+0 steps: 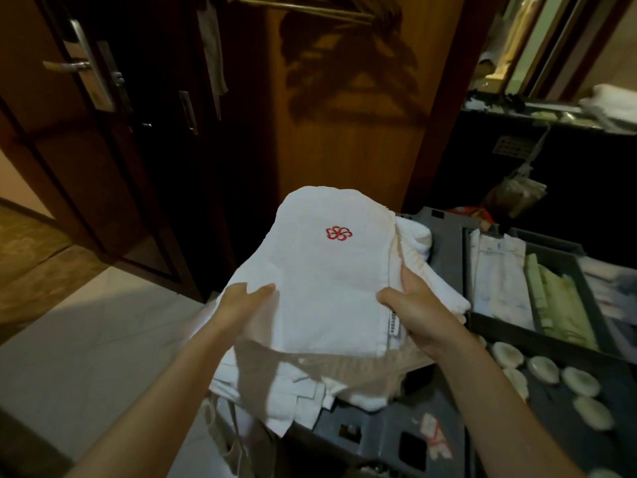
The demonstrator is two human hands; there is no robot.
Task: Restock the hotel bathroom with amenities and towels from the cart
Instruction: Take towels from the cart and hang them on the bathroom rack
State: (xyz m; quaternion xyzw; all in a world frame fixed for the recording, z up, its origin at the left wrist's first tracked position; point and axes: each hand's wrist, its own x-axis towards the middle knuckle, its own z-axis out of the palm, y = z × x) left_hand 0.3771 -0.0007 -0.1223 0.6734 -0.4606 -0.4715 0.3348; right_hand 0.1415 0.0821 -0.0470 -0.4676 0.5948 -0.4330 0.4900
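Observation:
A folded white towel (pixel 324 270) with a small red flower emblem is held up in front of me, above a pile of white linen (pixel 296 391) on the grey cart (pixel 389 439). My left hand (pixel 241 305) grips the towel's left edge, thumb on top. Its right edge, beside a small label, is gripped by my right hand (pixel 417 312). The towel hides most of the pile under it.
On the cart's right, a dark tray (pixel 496 322) holds white packets and pale green packets (pixel 565 305). Round wrapped soaps (pixel 544 370) lie in front. A dark wooden door (pixel 89 132) stands left, a wardrobe panel ahead, a counter with towels (pixel 610 105) far right.

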